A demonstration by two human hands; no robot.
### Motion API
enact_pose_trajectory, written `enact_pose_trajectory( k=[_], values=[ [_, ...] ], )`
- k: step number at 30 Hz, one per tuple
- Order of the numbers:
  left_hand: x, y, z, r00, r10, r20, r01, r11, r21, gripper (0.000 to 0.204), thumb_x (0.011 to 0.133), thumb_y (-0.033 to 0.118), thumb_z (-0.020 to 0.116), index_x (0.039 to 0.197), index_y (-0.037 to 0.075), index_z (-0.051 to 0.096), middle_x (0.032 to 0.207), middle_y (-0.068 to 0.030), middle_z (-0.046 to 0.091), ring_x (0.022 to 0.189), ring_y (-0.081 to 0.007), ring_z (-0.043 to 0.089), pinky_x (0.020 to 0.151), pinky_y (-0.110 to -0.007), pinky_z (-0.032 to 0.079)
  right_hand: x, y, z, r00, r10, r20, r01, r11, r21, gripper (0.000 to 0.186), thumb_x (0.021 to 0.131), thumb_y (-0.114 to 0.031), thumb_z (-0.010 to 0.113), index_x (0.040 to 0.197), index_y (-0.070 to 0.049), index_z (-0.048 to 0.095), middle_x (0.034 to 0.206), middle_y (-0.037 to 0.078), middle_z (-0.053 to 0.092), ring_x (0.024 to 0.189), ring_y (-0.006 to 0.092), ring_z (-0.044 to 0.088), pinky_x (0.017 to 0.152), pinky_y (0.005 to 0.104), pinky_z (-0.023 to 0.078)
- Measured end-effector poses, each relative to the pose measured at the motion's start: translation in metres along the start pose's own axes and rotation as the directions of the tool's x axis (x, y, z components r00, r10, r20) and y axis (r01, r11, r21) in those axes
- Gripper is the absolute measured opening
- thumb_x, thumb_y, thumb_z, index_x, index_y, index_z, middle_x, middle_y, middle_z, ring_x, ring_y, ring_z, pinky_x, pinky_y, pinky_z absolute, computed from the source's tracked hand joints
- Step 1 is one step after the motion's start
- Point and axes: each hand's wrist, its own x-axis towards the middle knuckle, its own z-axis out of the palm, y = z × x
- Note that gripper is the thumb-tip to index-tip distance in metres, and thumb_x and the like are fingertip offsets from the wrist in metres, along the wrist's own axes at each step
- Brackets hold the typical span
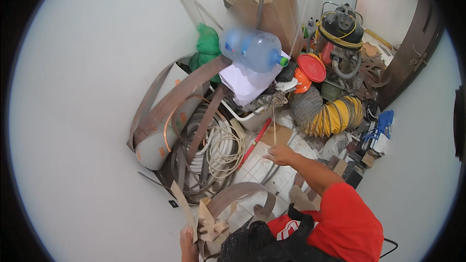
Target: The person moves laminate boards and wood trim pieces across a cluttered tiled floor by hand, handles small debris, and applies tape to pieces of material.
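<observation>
Left hand (187, 243), at six o'clock, grips a thin tan strip (183, 205). Right hand (280, 155) pinches a slim stick (274, 127) rising toward twelve, beside the red rod (256, 141).

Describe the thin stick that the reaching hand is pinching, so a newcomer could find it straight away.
Start at the fat yellow and grey ribbed duct hose lying right of centre. Left of it, the right hand reaches over the pale tiled floor and pinches a thin pale straight stick standing upright, paler and thinner than the slanting red rod beside it.
</observation>
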Motion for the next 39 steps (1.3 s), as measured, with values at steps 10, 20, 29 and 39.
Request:
enact_pose_trajectory(
  k=[10, 20, 29, 39],
  values=[
    [0.127, -0.011, 0.041, 0.651, 0.017, 0.759, -0.036, 0.999, 0.009, 0.051, 0.095, 0.041, 0.057, 0.116, -0.006, 0.063, 0.106, -0.0086, 0.068, 0.095, -0.0144, 0.062, 0.084, -0.028, 0.048, -0.304, -0.055, 0.037, 0.788, 0.558, -0.259, -0.529, 0.830, 0.176, 0.036, 0.100, -0.034, 0.046, 0.091, -0.008, 0.068, 0.074, 0.020, 0.064, 0.070, 0.0403, 0.063, 0.060, 0.0507, 0.048],
    [0.183, -0.022, 0.088, 0.286, -0.108, 0.952, -0.159, 0.974, 0.159, 0.029, 0.098, 0.030, 0.058, 0.094, 0.001, 0.060, 0.084, -0.0001, 0.057, 0.081, -0.0082, 0.049, 0.072, -0.024, 0.041, -0.345, -0.121, 0.098, 0.589, 0.736, -0.334, -0.611, 0.676, 0.412, 0.048, 0.100, -0.042, 0.047, 0.079, -0.002, 0.064, 0.069, 0.020, 0.061, 0.066, 0.0383, 0.061, 0.063, 0.0456, 0.046],
    [0.154, -0.050, 0.201, -0.333, -0.208, 0.920, -0.249, 0.960, 0.127, 0.040, 0.100, 0.037, 0.057, 0.097, -0.003, 0.062, 0.085, -0.0033, 0.060, 0.085, -0.0108, 0.052, 0.078, -0.030, 0.045, -0.428, -0.202, 0.221, 0.278, 0.959, 0.046, -0.740, 0.184, 0.647, 0.050, 0.100, -0.042, 0.047, 0.078, -0.002, 0.064, 0.073, 0.016, 0.066, 0.065, 0.0357, 0.061, 0.064, 0.0424, 0.049],
    [0.080, -0.113, 0.308, -0.720, -0.078, 0.690, -0.247, 0.957, -0.150, 0.060, 0.098, 0.052, 0.053, 0.093, -0.007, 0.064, 0.083, -0.0073, 0.060, 0.082, -0.0166, 0.052, 0.074, -0.036, 0.044, -0.449, -0.226, 0.200, 0.102, 0.988, 0.114, -0.762, 0.004, 0.648, 0.051, 0.100, -0.043, 0.049, 0.076, -0.001, 0.064, 0.072, 0.014, 0.067, 0.063, 0.0291, 0.062, 0.063, 0.0390, 0.050]
  ],
)
